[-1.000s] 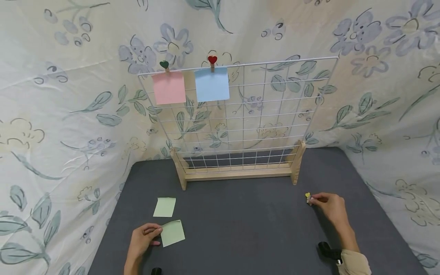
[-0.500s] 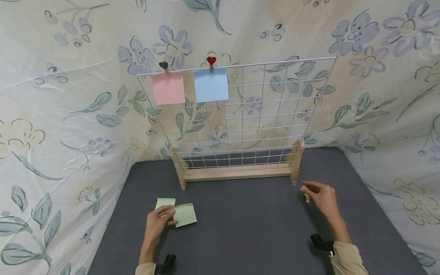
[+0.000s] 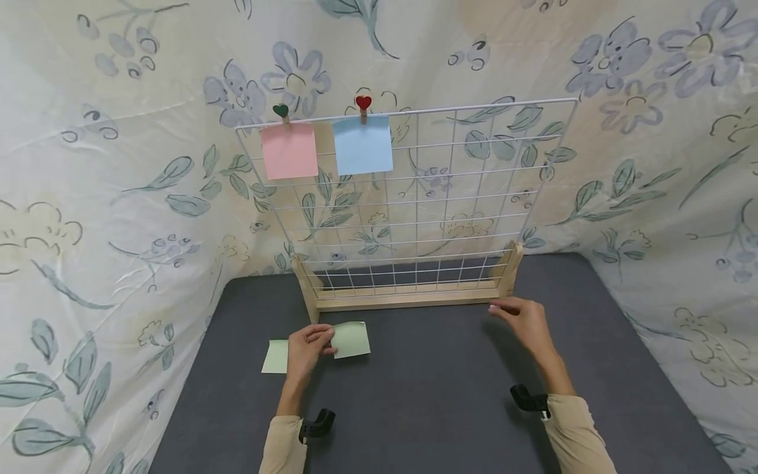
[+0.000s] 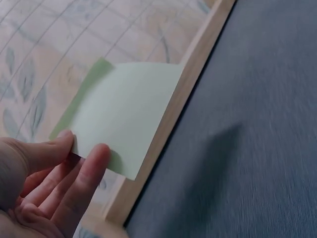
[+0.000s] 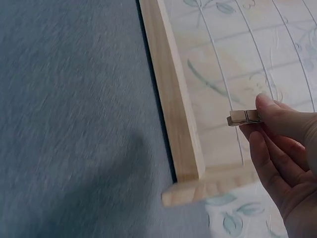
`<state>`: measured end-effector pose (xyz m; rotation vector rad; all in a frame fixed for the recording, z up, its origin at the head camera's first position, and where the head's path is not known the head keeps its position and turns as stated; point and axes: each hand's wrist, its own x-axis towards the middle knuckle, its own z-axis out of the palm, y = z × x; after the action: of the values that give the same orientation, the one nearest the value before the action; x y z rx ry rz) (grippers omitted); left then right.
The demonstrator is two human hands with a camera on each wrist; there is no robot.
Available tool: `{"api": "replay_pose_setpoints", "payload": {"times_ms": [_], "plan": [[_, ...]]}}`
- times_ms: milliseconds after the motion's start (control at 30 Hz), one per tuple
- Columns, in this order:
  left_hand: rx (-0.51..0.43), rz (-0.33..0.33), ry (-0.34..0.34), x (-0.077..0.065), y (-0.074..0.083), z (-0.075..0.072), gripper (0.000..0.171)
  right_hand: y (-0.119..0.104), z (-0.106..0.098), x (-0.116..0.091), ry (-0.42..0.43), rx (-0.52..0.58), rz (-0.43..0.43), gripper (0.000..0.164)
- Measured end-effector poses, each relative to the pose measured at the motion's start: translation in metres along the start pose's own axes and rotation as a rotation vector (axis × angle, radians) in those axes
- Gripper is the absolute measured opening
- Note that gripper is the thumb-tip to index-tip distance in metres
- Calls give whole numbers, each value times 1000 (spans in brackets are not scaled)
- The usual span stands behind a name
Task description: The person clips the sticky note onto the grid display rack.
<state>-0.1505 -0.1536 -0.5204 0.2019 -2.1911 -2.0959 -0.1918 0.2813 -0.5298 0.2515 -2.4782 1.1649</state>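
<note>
Pinching was being done on both sides: a green sticky note (image 3: 351, 340) was held by one edge in the left hand (image 3: 308, 349), lifted clear of the dark table (image 3: 414, 395), and a little wooden clothespin (image 5: 244, 117) was nipped between thumb and fingers of the right hand (image 3: 527, 322), near the right end of the wooden base (image 3: 408, 301). Another green note (image 3: 275, 357) was seen lying beside the left hand. Plain pink (image 3: 290, 151) and blue notes (image 3: 363, 146) were clipped up top on the wire grid (image 3: 474, 107).
</note>
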Motion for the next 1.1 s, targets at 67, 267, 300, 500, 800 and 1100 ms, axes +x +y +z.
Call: {"api": "replay_pose_setpoints", "payload": {"times_ms": [67,267,300,500,800,1100], "plan": [[6,15,-4,3,4,8,17,-4,4,4,-11,5,-11,18],[18,59,11,16,4,32,15,-16,11,16,-28,40,-32,19],[21,63,13,17,5,35,15,-19,12,19,-31,47,-31,20],[45,88,13,23,15,54,16,-37,14,33,-60,81,-19,19],[60,109,-51,27,41,82,17,-61,9,57,-92,107,-61,20],[47,193,-135,27,65,104,17,-72,0,71,-101,120,-59,21]]}}
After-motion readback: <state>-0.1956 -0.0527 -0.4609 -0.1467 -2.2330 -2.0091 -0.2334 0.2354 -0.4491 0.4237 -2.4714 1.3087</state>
